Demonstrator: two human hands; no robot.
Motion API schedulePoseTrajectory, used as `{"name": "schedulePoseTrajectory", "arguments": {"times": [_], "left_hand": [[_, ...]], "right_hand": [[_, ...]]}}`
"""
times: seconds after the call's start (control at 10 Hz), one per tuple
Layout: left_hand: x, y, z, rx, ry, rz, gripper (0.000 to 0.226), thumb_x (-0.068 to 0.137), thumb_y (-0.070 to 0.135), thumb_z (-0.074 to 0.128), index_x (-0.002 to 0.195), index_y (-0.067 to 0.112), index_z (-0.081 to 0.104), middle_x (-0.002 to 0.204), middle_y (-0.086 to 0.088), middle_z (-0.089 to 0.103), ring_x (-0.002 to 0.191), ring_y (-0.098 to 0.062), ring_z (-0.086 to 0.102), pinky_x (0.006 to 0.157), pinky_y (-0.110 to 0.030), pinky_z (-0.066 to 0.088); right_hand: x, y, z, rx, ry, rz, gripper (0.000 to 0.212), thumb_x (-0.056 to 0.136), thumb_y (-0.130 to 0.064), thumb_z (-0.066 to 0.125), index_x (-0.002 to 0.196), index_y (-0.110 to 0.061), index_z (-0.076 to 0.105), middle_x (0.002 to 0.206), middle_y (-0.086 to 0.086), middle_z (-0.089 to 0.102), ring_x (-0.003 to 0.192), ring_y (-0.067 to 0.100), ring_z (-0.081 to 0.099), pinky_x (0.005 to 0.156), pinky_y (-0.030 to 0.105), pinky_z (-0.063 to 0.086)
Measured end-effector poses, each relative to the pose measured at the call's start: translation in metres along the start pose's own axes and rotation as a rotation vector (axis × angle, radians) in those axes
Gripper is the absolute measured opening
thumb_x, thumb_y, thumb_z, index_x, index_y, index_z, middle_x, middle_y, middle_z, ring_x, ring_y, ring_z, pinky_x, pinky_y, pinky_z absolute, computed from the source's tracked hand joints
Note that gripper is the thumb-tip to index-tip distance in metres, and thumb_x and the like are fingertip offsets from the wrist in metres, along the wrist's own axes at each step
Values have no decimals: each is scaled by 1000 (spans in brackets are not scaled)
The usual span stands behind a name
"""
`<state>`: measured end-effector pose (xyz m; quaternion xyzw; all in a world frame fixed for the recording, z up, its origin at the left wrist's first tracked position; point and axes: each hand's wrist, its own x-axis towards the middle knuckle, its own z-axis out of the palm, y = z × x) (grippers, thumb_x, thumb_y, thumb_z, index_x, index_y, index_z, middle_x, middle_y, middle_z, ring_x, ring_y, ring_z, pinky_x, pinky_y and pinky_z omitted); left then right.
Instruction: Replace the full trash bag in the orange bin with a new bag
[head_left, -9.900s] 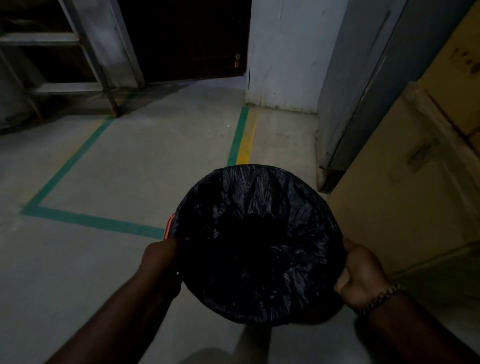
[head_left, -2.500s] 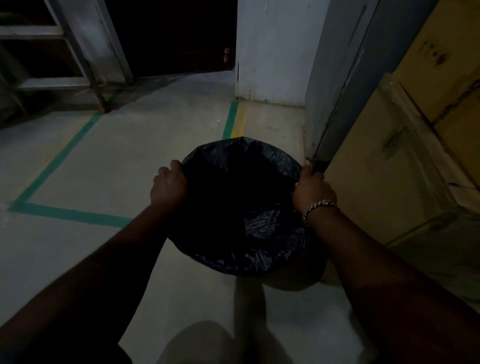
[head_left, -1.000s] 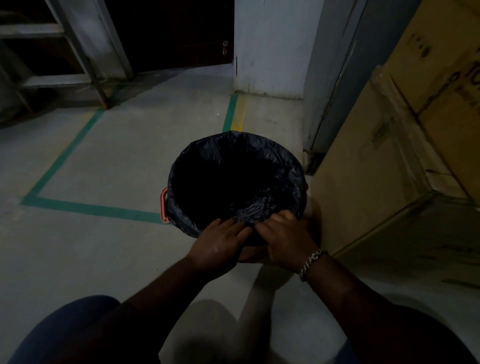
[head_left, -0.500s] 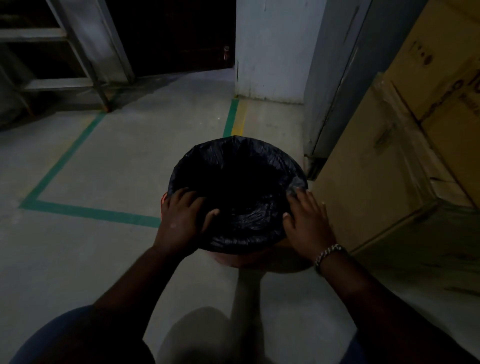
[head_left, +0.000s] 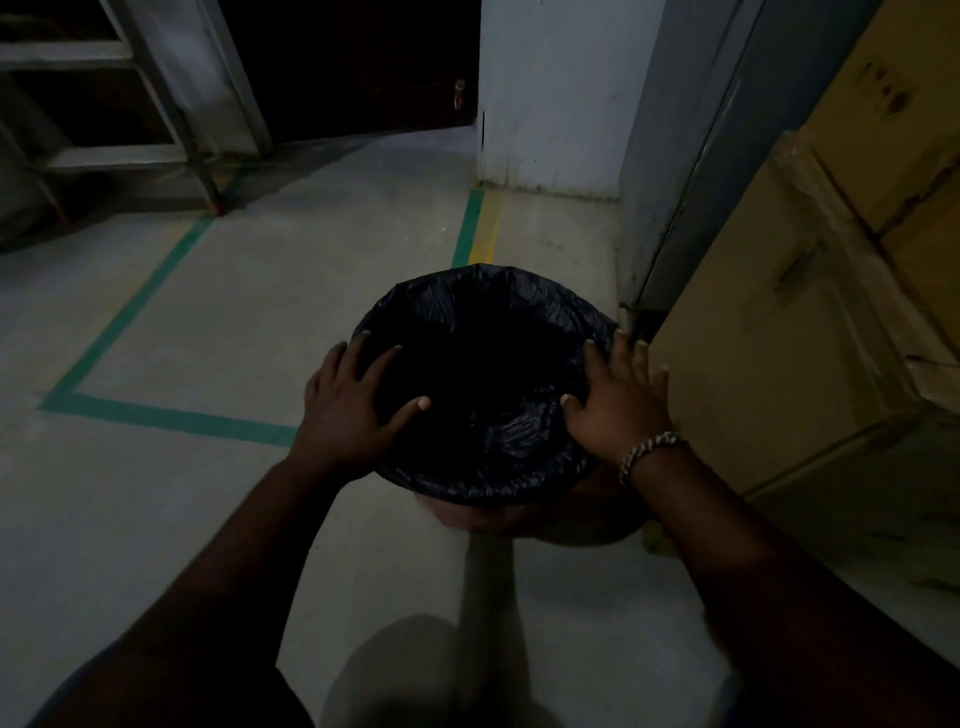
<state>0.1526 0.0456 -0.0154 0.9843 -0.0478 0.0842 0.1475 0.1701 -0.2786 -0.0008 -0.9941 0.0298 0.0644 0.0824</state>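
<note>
Both hands lie flat, fingers spread — left hand (head_left: 353, 405), right hand (head_left: 615, 402). They press the black bag (head_left: 483, 467) over the bin (head_left: 498, 517) rim.

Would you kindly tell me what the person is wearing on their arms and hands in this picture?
Both hands are gloveless. The left hand and its wrist carry nothing; the right hand has a pale, chain-like bracelet round its wrist. Both forearms are unsleeved as far as they show. No rings or watch can be made out in the dim light.
</note>
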Motion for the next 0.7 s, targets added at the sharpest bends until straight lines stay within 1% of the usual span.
{"name": "schedulePoseTrajectory", "arguments": {"times": [0.1, 0.2, 0.3, 0.4, 0.5, 0.6, 0.7], "left_hand": [[-1, 18, -1, 44, 20, 79, 74, 88, 80, 34, 148, 39, 38, 163, -1, 25, 151, -30, 18, 116, -55, 27], [-4, 42, 6, 121, -26, 217, 73, 88, 81, 30, 148, 39, 40, 162, 2, 30, 152, -28, 20, 118, -54, 25], [-5, 48, 8, 141, -53, 236, 74, 89, 81, 30, 151, 40, 34, 163, 4, 28, 152, -27, 19, 118, -52, 24], [-4, 52, 7, 148, -27, 248, 76, 90, 80, 31, 153, 38, 30, 163, 4, 28, 151, -25, 21, 116, -49, 25], [-7, 55, 5, 135, -37, 242, 77, 90, 79, 32, 154, 36, 30, 162, 3, 29, 150, -27, 23, 116, -50, 27], [-4, 63, -4, 165, -52, 276, 77, 90, 77, 31, 154, 34, 31, 161, 0, 32, 148, -29, 26, 115, -50, 30], [4, 74, -19, 180, -79, 282, 78, 90, 77, 30, 154, 32, 32, 160, -1, 34, 147, -30, 28, 114, -49, 30]], "right_hand": [[-3, -14, -2, -55, 45, -94, 82, 92, -60, 41, 160, -30, 6, 168, 4, -10, 154, 34, -11, 121, 62, -3], [-10, -40, 2, -119, -28, -226, 78, 92, -61, 37, 159, -33, 10, 169, 3, -6, 154, 35, -11, 118, 66, -6], [-13, -53, 7, -120, -126, -265, 77, 91, -63, 36, 158, -36, 11, 169, 0, -5, 154, 35, -10, 116, 69, -8], [-15, -63, 11, -145, -183, -286, 78, 89, -66, 35, 158, -39, 8, 169, 0, -5, 153, 38, -10, 114, 71, -11], [-16, -67, 5, -138, -181, -288, 80, 89, -67, 33, 158, -39, 3, 169, 0, -7, 153, 38, -11, 114, 70, -11], [-19, -74, -9, -138, -148, -294, 83, 89, -63, 35, 158, -38, -3, 169, 0, -11, 153, 38, -14, 115, 70, -9], [-23, -77, -25, -141, -143, -279, 83, 90, -59, 37, 158, -36, -4, 168, 0, -12, 152, 39, -14, 115, 70, -7]]}}
